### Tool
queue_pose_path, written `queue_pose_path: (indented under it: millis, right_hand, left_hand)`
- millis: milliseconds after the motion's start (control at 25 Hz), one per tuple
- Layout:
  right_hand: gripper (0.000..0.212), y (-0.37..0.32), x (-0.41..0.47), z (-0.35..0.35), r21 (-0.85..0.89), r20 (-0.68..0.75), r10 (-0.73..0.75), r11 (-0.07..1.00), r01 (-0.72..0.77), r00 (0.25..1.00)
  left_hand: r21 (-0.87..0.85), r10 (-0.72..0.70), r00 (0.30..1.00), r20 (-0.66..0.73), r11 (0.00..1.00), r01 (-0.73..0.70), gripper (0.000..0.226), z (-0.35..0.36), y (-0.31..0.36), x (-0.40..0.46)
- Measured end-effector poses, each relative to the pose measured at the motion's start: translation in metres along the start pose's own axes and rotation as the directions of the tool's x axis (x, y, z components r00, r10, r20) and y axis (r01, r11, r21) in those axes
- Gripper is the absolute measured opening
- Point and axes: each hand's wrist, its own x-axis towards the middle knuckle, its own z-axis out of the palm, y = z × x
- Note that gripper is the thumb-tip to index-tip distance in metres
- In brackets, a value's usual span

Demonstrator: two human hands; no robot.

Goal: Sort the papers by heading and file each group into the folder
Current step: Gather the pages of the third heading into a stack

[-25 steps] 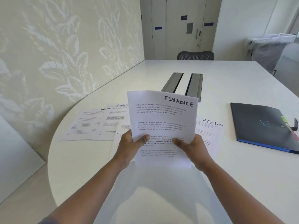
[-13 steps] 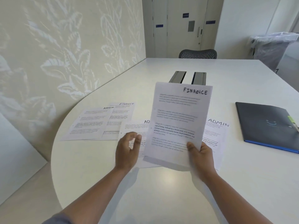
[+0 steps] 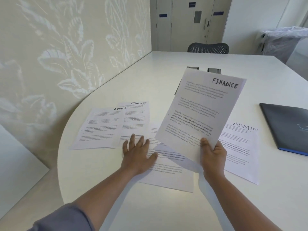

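Note:
My right hand [image 3: 214,154] grips the lower edge of a FINANCE sheet [image 3: 200,112] and holds it tilted above the table. My left hand [image 3: 137,151] lies flat with spread fingers on the table, over the left edge of a sheet [image 3: 168,170] whose heading is hidden. Further left lie an ADMIN sheet [image 3: 100,127] and, partly under it, a FINANCE sheet [image 3: 136,114]. Another ADMIN sheet [image 3: 240,147] lies to the right. A dark folder [image 3: 288,127] with a blue edge lies closed at the far right.
The white table [image 3: 166,205] has a rounded left end beside a leaf-patterned wall [image 3: 58,55]. Two metal cable flaps [image 3: 214,70] sit mid-table behind the held sheet. A mesh chair [image 3: 208,47] stands at the far end and a bagged bin [image 3: 283,42] at back right.
My left hand let go of the held FINANCE sheet and dropped flat onto the papers on the table. My right hand carried the sheet to the right and tilted it.

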Motion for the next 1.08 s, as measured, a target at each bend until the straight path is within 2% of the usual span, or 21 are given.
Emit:
queue_pose_path:
  millis: [160, 320, 400, 480, 560, 640, 720, 800, 880, 1080]
  right_hand:
    - [0.013, 0.009, -0.002, 0.03, -0.046, 0.044, -0.014, 0.999, 0.016, 0.999]
    - [0.014, 0.016, 0.005, 0.053, -0.12, 0.028, -0.01, 0.993, 0.013, 1.0]
    - [0.013, 0.02, 0.007, 0.058, -0.138, 0.005, -0.013, 0.99, 0.014, 1.0]
    - [0.012, 0.025, 0.008, 0.06, -0.142, -0.023, -0.024, 0.99, 0.021, 0.999]
    - [0.013, 0.028, 0.011, 0.059, -0.142, -0.066, -0.023, 0.99, 0.014, 0.998]
    - [0.015, 0.03, 0.014, 0.058, -0.152, -0.098, -0.015, 0.988, 0.0, 0.995]
    - [0.017, 0.03, 0.016, 0.058, -0.175, -0.121, -0.017, 0.985, -0.004, 0.993]
    - [0.017, 0.029, 0.018, 0.059, -0.185, -0.135, -0.02, 0.983, -0.005, 0.991]
    - [0.017, 0.027, 0.02, 0.06, -0.18, -0.153, -0.022, 0.984, -0.006, 0.988]
    - [0.014, 0.025, 0.02, 0.059, -0.15, -0.178, -0.019, 0.989, -0.009, 0.984]
  left_hand:
    - [-0.018, -0.009, 0.997, 0.075, 1.0, 0.011, 0.094, -0.006, 0.005, 0.019]
    - [-0.118, 0.035, 0.999, 0.016, 0.992, -0.032, 0.115, -0.001, 0.007, 0.035]
    - [-0.192, 0.061, 0.997, -0.038, 0.979, -0.067, 0.105, 0.0, 0.004, 0.041]
    - [-0.325, 0.048, 0.993, -0.107, 0.942, -0.081, 0.081, 0.001, 0.0, 0.045]
    - [-0.493, -0.034, 0.986, -0.165, 0.868, -0.053, 0.062, 0.0, -0.004, 0.047]
    - [-0.559, -0.099, 0.971, -0.219, 0.828, -0.042, 0.044, -0.001, -0.01, 0.052]
    - [-0.436, -0.069, 0.956, -0.285, 0.898, -0.065, 0.026, -0.003, -0.019, 0.058]
    - [-0.254, 0.012, 0.95, -0.312, 0.962, -0.095, 0.024, -0.004, -0.03, 0.064]
    - [-0.122, 0.075, 0.95, -0.304, 0.986, -0.117, 0.026, -0.003, -0.039, 0.068]
    - [-0.04, 0.098, 0.972, -0.215, 0.993, -0.109, 0.032, -0.003, -0.039, 0.068]
